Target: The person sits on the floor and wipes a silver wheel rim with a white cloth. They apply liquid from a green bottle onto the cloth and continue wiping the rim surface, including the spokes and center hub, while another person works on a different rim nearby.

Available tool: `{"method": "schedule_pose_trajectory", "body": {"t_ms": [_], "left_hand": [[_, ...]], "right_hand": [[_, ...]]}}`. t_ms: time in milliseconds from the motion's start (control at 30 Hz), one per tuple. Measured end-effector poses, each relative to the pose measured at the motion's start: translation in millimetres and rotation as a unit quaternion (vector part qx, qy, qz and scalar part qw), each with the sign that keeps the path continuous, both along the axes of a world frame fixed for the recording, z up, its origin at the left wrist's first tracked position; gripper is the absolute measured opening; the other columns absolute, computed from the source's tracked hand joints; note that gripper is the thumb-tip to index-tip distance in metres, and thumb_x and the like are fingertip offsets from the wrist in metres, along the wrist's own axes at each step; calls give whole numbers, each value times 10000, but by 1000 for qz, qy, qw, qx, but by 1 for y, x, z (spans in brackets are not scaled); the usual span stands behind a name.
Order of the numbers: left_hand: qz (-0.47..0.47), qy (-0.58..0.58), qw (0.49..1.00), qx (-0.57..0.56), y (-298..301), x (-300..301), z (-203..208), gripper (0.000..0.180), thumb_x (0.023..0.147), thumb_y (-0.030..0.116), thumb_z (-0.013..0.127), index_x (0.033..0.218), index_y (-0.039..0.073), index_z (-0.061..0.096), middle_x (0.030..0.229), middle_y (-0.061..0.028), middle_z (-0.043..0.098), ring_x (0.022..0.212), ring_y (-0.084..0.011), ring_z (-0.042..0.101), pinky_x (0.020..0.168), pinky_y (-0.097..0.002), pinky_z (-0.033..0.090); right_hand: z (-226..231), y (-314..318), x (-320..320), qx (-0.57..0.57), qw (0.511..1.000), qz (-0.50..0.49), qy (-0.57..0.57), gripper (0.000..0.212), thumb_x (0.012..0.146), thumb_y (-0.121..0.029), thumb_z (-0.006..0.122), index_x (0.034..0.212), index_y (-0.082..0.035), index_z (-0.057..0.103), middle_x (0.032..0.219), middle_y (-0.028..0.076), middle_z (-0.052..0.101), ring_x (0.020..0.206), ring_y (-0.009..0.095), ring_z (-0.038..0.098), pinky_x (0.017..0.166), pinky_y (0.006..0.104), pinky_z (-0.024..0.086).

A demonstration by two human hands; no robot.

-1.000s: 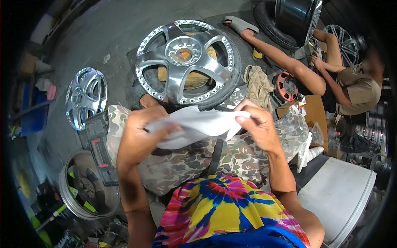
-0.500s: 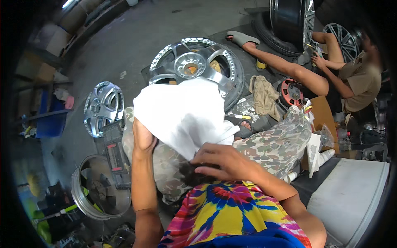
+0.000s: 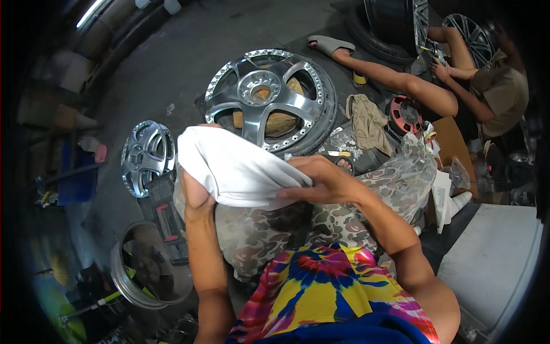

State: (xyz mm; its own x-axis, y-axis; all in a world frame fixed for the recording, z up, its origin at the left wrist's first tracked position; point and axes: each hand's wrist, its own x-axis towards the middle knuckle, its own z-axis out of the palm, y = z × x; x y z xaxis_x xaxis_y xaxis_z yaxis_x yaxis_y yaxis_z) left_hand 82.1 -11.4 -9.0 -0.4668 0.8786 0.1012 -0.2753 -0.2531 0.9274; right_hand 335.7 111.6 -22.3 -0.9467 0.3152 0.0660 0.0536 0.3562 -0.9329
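A white cloth (image 3: 235,166) is stretched between my two hands above my camouflage-covered lap. My left hand (image 3: 196,192) holds its left end; the fingers lie mostly behind the fabric, with a bit of skin showing over the top edge. My right hand (image 3: 321,178) grips the right end, thumb below and fingers bent over it. Just beyond the cloth, a polished five-spoke wheel face (image 3: 243,103) with studs round its rim leans on a tyre (image 3: 326,129). Yellowish pieces show through its spoke gaps.
To the left are a smaller chrome wheel face (image 3: 140,155), a black tool case (image 3: 166,221) and a bare rim barrel (image 3: 123,275). At the right lie a tan rag (image 3: 366,123), a red-and-black reel (image 3: 404,114) and a white panel (image 3: 492,258). A co-worker (image 3: 487,97) sits there, leg stretched toward the wheel.
The cloth has come down and been pulled sideways, showing more of the wheel. My right hand has moved up and right, and now grips the cloth's right end.
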Motion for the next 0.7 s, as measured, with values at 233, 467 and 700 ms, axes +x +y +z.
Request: {"method": "schedule_pose_trajectory", "body": {"t_ms": [233, 467, 700], "left_hand": [[-290, 443, 823, -205, 3, 26, 4, 231, 943, 104, 671, 1137, -11, 721, 934, -174, 729, 817, -305, 703, 758, -421, 545], [-260, 484, 795, -257, 14, 30, 6, 246, 951, 214, 742, 1049, -11, 734, 987, -168, 742, 870, -366, 701, 799, -433, 539], [-213, 521, 799, -213, -2, 25, -1, 197, 934, 171, 769, 1037, 13, 710, 1009, -151, 710, 944, -376, 676, 836, -437, 526]], "right_hand": [[-22, 5, 49, -507, 740, -284, 339, 627, 1045, -463, 638, 1441, 17, 559, 1361, 168, 677, 1169, 274, 703, 1016, 403, 568], [-136, 81, 20, 27, 899, -437, 19, 594, 862, -104, 792, 1394, 18, 557, 1324, 157, 652, 1237, 329, 645, 1088, 415, 492], [-165, 79, -31, 257, 865, -359, -237, 548, 894, -171, 738, 1384, -11, 549, 1489, 202, 513, 1018, 488, 681, 852, 553, 569]]}}
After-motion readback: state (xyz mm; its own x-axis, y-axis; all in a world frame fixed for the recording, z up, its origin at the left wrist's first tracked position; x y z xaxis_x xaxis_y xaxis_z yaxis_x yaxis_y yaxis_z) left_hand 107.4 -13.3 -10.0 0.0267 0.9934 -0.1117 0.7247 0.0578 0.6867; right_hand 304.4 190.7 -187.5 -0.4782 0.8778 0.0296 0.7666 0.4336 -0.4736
